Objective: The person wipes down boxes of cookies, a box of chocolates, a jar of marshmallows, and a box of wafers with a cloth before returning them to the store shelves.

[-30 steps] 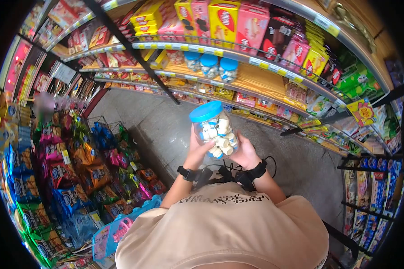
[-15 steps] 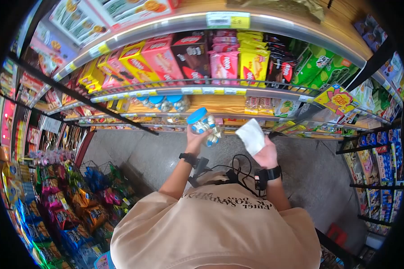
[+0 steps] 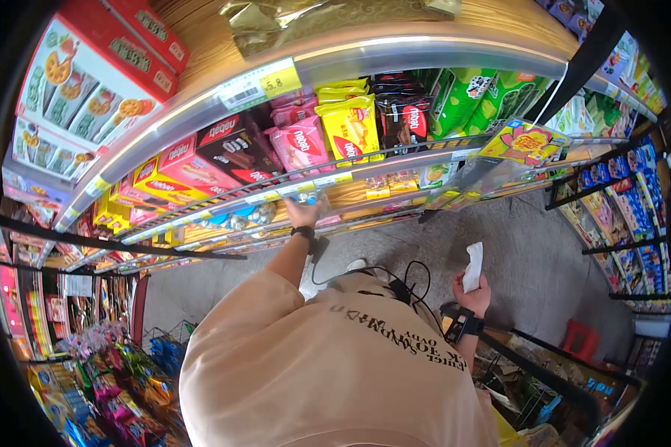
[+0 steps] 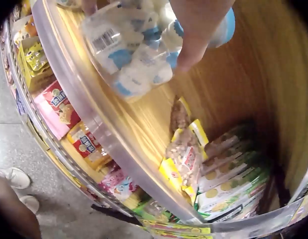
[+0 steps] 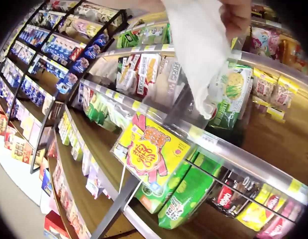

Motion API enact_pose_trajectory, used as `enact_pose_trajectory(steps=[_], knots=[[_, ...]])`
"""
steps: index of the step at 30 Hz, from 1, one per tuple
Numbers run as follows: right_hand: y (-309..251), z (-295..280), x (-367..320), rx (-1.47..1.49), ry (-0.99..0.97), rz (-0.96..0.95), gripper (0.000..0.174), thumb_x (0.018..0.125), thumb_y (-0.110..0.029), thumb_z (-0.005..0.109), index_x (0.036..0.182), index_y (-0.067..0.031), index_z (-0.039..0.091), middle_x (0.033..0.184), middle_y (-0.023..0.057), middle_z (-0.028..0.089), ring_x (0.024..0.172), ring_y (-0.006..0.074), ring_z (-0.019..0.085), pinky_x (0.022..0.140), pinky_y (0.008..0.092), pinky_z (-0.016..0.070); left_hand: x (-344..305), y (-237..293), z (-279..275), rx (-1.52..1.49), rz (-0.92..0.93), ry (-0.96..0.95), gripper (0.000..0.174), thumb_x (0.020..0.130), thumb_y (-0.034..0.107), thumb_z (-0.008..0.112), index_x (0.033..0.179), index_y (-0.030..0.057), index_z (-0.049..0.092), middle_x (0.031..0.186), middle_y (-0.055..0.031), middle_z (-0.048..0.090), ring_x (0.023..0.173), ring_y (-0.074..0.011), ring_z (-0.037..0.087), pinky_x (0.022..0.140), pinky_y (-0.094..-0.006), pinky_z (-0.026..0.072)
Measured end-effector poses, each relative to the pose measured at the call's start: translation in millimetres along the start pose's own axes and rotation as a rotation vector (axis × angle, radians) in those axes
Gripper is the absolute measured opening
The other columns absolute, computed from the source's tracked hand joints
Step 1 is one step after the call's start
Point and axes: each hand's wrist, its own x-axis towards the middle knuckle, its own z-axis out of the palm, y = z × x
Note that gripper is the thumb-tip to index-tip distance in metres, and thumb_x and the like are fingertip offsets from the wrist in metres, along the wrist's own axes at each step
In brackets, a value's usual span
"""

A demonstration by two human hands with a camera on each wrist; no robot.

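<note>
My left hand reaches in at the shelf and grips a clear plastic jar with a blue lid. White-and-blue wrapped pieces fill the jar. In the left wrist view it is over the wooden shelf board, with the thumb across its side. Other blue-lidded jars stand left of the hand on the same shelf. Lower right in the head view, my right hand holds a crumpled white tissue, away from the shelf. The tissue hangs from the fingers in the right wrist view.
Above the hand, a shelf with a wire rail holds wafer packs and boxes. Yellow-edged snack bags lie farther along the jar shelf. A yellow sign juts out at the right. Snack bags fill a rack at lower left.
The jar was held in both hands, then in the left alone, and has moved up into the shelf. The right hand, now with a tissue, has moved right and down. The body has turned.
</note>
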Motion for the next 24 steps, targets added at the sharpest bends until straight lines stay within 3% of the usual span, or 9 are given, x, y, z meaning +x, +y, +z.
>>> enact_pose_trajectory(steps=[1, 5, 8, 13, 16, 18, 20, 23, 24], knots=[[0, -2, -1, 0.034, 0.005, -0.038, 0.027, 0.095, -0.022, 0.047, 0.109, -0.0015, 0.059, 0.098, 0.0134, 0.063, 0.087, 0.0280, 0.057, 0.079, 0.0419, 0.0460, 4, -12, 7, 0.000, 0.081, 0.050, 0.093, 0.051, 0.033, 0.091, 0.122, -0.0031, 0.044, 0.110, -0.0242, 0.061, 0.104, -0.0387, 0.059, 0.090, -0.0435, 0.0473], [8, 7, -10, 0.049, -0.018, -0.065, 0.027, 0.095, -0.021, 0.046, 0.110, -0.0017, 0.058, 0.098, 0.0132, 0.062, 0.087, 0.0278, 0.057, 0.079, 0.0413, 0.0462, 13, -42, 17, 0.118, 0.215, 0.062, 0.099, 0.050, 0.032, 0.092, 0.127, -0.0037, 0.041, 0.118, -0.0251, 0.054, 0.109, -0.0401, 0.054, 0.096, -0.0460, 0.0424], [18, 15, -8, -0.038, -0.075, -0.054, 0.026, 0.095, -0.021, 0.047, 0.110, -0.0025, 0.058, 0.098, 0.0123, 0.062, 0.087, 0.0270, 0.057, 0.080, 0.0415, 0.0469, 14, -49, 16, 0.139, 0.266, 0.139, 0.095, 0.051, 0.034, 0.091, 0.125, -0.0050, 0.046, 0.114, -0.0252, 0.057, 0.109, -0.0412, 0.053, 0.097, -0.0467, 0.0415], [45, 63, -24, -0.115, -0.175, -0.009, 0.025, 0.095, -0.021, 0.048, 0.111, -0.0030, 0.057, 0.099, 0.0111, 0.061, 0.089, 0.0235, 0.056, 0.081, 0.0406, 0.0487, 37, -43, -1, 0.251, 0.176, -0.165, 0.076, 0.053, 0.037, 0.091, 0.111, -0.0015, 0.062, 0.107, -0.0226, 0.064, 0.106, -0.0389, 0.057, 0.094, -0.0448, 0.0439], [65, 52, -18, -0.874, -0.314, -0.421, 0.029, 0.097, -0.027, 0.047, 0.111, -0.0031, 0.056, 0.100, 0.0108, 0.062, 0.090, 0.0233, 0.057, 0.081, 0.0405, 0.0500, 44, -49, -2, 0.292, 0.171, -0.167, 0.070, 0.056, 0.038, 0.090, 0.109, 0.0006, 0.064, 0.107, -0.0216, 0.065, 0.102, -0.0383, 0.060, 0.089, -0.0441, 0.0467], [71, 58, -19, -0.736, -0.251, -0.322, 0.030, 0.097, -0.028, 0.047, 0.111, -0.0031, 0.056, 0.100, 0.0110, 0.062, 0.090, 0.0246, 0.057, 0.080, 0.0410, 0.0501, 46, -57, -4, 0.333, 0.132, -0.158, 0.068, 0.059, 0.039, 0.089, 0.109, 0.0009, 0.064, 0.106, -0.0218, 0.065, 0.100, -0.0388, 0.060, 0.087, -0.0443, 0.0478], [74, 72, -26, -0.150, -0.135, 0.045, 0.031, 0.096, -0.029, 0.048, 0.111, -0.0028, 0.056, 0.098, 0.0112, 0.062, 0.089, 0.0258, 0.057, 0.080, 0.0414, 0.0498, 51, -76, -2, 0.382, 0.053, -0.180, 0.064, 0.061, 0.039, 0.087, 0.106, 0.0002, 0.063, 0.105, -0.0226, 0.064, 0.100, -0.0399, 0.060, 0.085, -0.0448, 0.0482], [73, 58, -11, -0.158, -0.071, 0.023, 0.029, 0.095, -0.025, 0.048, 0.110, -0.0023, 0.057, 0.096, 0.0120, 0.062, 0.087, 0.0263, 0.056, 0.078, 0.0407, 0.0485, 47, -79, -9, 0.329, -0.051, -0.195, 0.077, 0.059, 0.036, 0.089, 0.117, -0.0017, 0.054, 0.111, -0.0255, 0.059, 0.106, -0.0411, 0.055, 0.092, -0.0460, 0.0435], [72, 56, -8, -0.166, -0.075, 0.015, 0.028, 0.094, -0.024, 0.048, 0.110, -0.0020, 0.057, 0.095, 0.0122, 0.061, 0.086, 0.0261, 0.056, 0.077, 0.0403, 0.0479, 46, -76, -11, 0.347, -0.081, -0.209, 0.072, 0.063, 0.032, 0.087, 0.116, -0.0031, 0.053, 0.111, -0.0248, 0.057, 0.107, -0.0417, 0.053, 0.093, -0.0464, 0.0427]])
